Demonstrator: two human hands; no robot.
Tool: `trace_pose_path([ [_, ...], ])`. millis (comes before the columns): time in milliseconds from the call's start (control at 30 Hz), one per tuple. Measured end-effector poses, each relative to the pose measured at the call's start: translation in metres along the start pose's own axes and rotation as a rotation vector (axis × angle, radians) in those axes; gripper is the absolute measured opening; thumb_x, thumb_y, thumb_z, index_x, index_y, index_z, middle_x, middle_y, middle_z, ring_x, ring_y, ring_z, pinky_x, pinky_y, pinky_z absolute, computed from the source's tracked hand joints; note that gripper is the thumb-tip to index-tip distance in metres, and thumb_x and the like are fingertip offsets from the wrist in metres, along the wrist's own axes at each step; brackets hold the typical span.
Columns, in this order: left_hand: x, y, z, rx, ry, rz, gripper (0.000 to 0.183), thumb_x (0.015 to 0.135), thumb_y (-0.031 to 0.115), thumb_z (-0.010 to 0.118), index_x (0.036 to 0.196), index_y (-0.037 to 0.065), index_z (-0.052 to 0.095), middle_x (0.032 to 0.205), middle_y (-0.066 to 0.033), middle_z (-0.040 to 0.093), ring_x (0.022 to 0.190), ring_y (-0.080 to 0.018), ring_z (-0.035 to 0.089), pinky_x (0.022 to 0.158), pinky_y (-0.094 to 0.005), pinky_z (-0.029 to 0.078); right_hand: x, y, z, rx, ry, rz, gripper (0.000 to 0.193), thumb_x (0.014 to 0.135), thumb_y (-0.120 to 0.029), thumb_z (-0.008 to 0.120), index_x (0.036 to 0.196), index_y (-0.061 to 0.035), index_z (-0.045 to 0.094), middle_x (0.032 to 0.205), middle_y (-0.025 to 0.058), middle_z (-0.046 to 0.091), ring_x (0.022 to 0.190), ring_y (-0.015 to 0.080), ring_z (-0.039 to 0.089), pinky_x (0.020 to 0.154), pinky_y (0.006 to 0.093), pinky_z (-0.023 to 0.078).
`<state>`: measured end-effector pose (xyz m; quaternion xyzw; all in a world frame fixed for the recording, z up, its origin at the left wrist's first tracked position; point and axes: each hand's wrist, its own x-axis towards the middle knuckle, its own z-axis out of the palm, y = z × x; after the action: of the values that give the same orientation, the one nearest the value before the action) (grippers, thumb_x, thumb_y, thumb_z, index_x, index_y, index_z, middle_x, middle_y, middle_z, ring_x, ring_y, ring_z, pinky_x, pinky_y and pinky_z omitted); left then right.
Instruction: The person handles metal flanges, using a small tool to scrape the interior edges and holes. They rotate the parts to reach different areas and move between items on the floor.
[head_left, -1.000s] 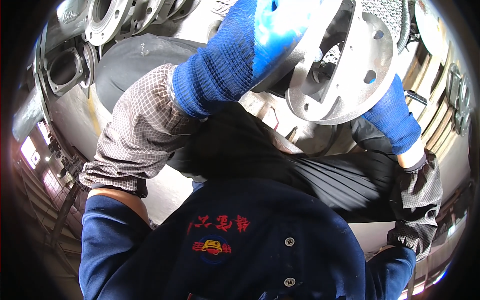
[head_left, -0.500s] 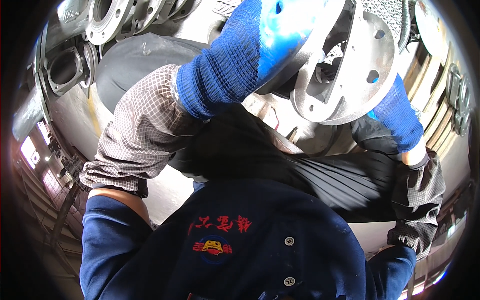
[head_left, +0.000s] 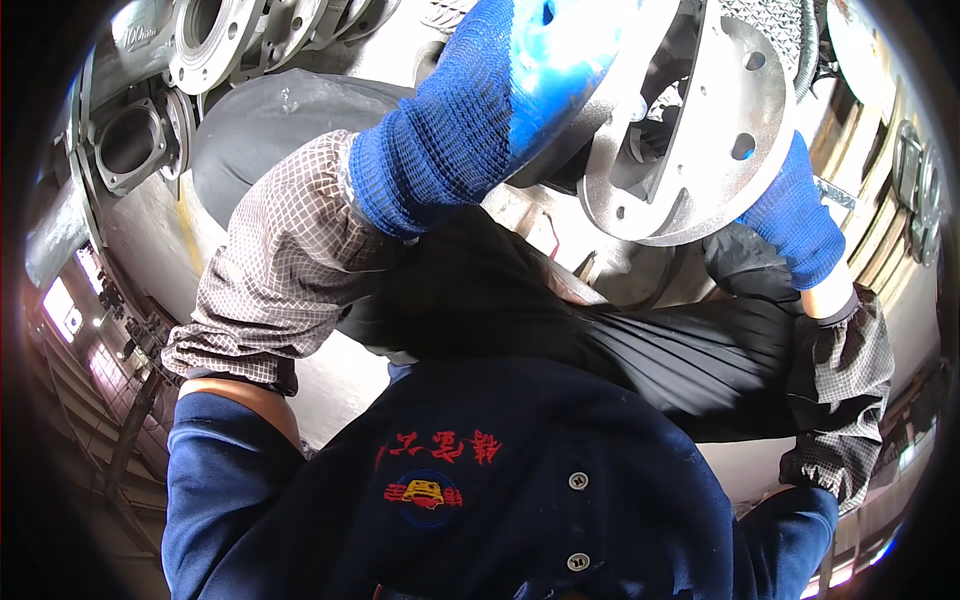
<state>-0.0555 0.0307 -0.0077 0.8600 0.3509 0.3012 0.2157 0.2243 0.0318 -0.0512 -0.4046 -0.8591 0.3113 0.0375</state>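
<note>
A grey flanged metal casting is tilted up in front of me at the top. Its round flange has bolt holes and a wide slotted opening, through which a rounded inner part shows. My left hand, in a blue knit glove with a smooth coating, is closed against the casting's left side; its fingertips are out of sight. On the right, my right hand, in a matching glove, holds the casting from behind the flange rim, which covers its fingers. Both forearms wear checked sleeve covers.
Several flanged metal castings stand at the upper left. Wooden slats with more dark metal parts lie at the right. A textured metal surface and a ribbed hose are behind the casting. My bent legs lie below it.
The casting has shifted very slightly left and up. My left hand has moved a little left with it, and my right hand slightly up.
</note>
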Motion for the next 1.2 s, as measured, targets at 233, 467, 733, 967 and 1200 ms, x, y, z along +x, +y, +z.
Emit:
trace_pose_path([
  [233,0.001,0.001,-0.002,0.005,0.002,-0.001,0.039,0.08,0.019,0.056,0.111,-0.004,0.052,0.091,-0.0161,0.057,0.068,-0.0221,0.056,0.057,-0.0308,0.046,0.003,-0.008,-0.008,0.126,-0.18,0.166,0.043,0.075,-0.02,0.071,0.11,0.0001,0.055,0.097,0.0109,0.062,0.083,0.02,0.062,0.076,0.0304,0.052],
  [467,-0.002,0.0,-0.001,0.023,-0.003,-0.006,0.043,0.079,0.019,0.057,0.114,-0.005,0.051,0.096,-0.0182,0.056,0.073,-0.0245,0.057,0.06,-0.0325,0.046,0.007,-0.012,-0.004,0.181,-0.245,0.288,0.052,0.074,-0.018,0.073,0.117,0.0011,0.051,0.105,0.0116,0.06,0.091,0.0176,0.06,0.082,0.0301,0.05],
  [733,0.003,0.0,0.0,0.035,0.006,0.014,0.046,0.078,0.018,0.058,0.116,-0.006,0.049,0.101,-0.0205,0.055,0.077,-0.0272,0.057,0.063,-0.0344,0.047,-0.006,-0.006,-0.01,0.106,0.134,0.095,0.024,0.073,-0.017,0.066,0.091,-0.0013,0.064,0.075,0.0146,0.063,0.064,0.0301,0.061,0.061,0.0343,0.05],
  [967,0.0,0.003,0.001,0.085,0.023,0.02,0.05,0.077,0.017,0.059,0.119,-0.007,0.048,0.106,-0.0225,0.055,0.082,-0.0297,0.058,0.066,-0.0361,0.047,-0.041,-0.014,-0.051,0.12,0.04,0.501,0.031,0.078,0.001,0.055,0.106,-0.0088,0.064,0.083,0.0147,0.065,0.066,0.0184,0.062,0.061,0.0281,0.048],
  [1200,-0.002,0.011,-0.016,0.408,0.08,0.11,0.054,0.075,0.017,0.06,0.121,-0.008,0.046,0.11,-0.0246,0.054,0.086,-0.0321,0.058,0.069,-0.0377,0.048,-0.047,-0.064,-0.062,0.691,0.609,0.624,0.034,0.09,-0.023,0.053,0.116,-0.0017,0.057,0.085,0.0055,0.065,0.058,0.0049,0.049,0.053,0.0181,0.039],
])
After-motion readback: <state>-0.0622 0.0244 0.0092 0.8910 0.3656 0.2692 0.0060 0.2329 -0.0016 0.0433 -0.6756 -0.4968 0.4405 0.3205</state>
